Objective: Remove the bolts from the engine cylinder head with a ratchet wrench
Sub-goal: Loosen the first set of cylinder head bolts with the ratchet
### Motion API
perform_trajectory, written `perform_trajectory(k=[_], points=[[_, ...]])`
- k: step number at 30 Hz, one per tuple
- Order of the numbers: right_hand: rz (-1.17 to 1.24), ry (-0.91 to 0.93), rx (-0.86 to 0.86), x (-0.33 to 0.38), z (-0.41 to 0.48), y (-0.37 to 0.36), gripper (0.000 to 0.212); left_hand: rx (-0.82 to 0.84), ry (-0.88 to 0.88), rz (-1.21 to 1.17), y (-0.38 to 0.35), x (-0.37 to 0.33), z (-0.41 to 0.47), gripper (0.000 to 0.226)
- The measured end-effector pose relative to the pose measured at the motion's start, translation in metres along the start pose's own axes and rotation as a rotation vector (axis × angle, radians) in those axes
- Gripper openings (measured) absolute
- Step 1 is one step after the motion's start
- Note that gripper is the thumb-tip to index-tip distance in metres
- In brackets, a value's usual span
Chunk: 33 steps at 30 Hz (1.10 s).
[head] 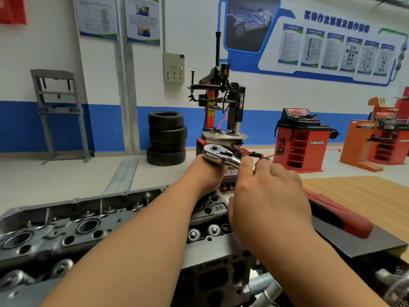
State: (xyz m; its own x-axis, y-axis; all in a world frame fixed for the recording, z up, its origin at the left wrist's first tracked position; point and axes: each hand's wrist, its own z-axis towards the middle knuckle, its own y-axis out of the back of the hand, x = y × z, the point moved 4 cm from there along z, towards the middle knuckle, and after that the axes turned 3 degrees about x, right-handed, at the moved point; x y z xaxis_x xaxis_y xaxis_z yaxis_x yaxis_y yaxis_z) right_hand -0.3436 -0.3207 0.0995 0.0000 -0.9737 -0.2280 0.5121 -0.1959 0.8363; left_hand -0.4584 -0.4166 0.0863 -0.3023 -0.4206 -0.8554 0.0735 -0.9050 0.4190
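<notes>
Head view: a stack of black rubber tyres [167, 138] and a red tyre-changer machine [221, 107] stand well behind. A long red case [338, 216] lies at rt. Both forearms cover part of the dark grey cast-metal cylinder head [66, 229]. The chrome ratchet wrench [218, 155] sits above its far end. The rt hand [270, 196] curls round the handle; the left hand [208, 176] is fisted under the wrench head, its grip hidden, so can't tell.

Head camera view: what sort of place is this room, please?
Most likely a car repair or training workshop. It shows a stack of black rubber tyres by the wall, a red and black tyre-changing machine behind the hands, and a grey metal engine cylinder head lying in front of the person.
</notes>
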Motion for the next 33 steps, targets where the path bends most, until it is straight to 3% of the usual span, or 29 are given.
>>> perform_trajectory(k=[6,9,12,16,21,25,28,33], points=[[0.126,-0.022,0.049,-0.020,0.059,-0.009,0.015,0.052,0.035,-0.065,0.001,0.002,-0.004,0.015],[0.279,0.033,0.156,-0.024,0.110,-0.030,0.013,0.129,0.035,-0.120,0.000,0.005,-0.003,0.010],[0.254,0.161,0.226,-0.005,0.146,-0.042,0.013,0.165,0.052,-0.237,0.004,0.005,0.002,0.013],[0.176,0.157,0.205,-0.002,0.150,-0.043,0.008,0.140,0.083,-0.071,0.002,0.007,0.004,0.021],[0.061,-0.041,0.167,-0.023,0.078,-0.017,0.037,0.000,0.063,-0.048,-0.005,0.003,0.004,0.018],[0.020,0.066,0.096,0.007,0.015,0.004,0.057,-0.046,-0.009,0.259,-0.004,-0.011,-0.002,0.031],[0.053,0.074,0.127,0.015,0.015,0.011,0.059,0.056,-0.047,0.389,-0.001,-0.017,-0.007,0.035],[0.199,0.002,0.139,-0.020,0.065,-0.006,0.017,0.016,0.083,-0.111,-0.003,0.006,-0.003,0.014]])
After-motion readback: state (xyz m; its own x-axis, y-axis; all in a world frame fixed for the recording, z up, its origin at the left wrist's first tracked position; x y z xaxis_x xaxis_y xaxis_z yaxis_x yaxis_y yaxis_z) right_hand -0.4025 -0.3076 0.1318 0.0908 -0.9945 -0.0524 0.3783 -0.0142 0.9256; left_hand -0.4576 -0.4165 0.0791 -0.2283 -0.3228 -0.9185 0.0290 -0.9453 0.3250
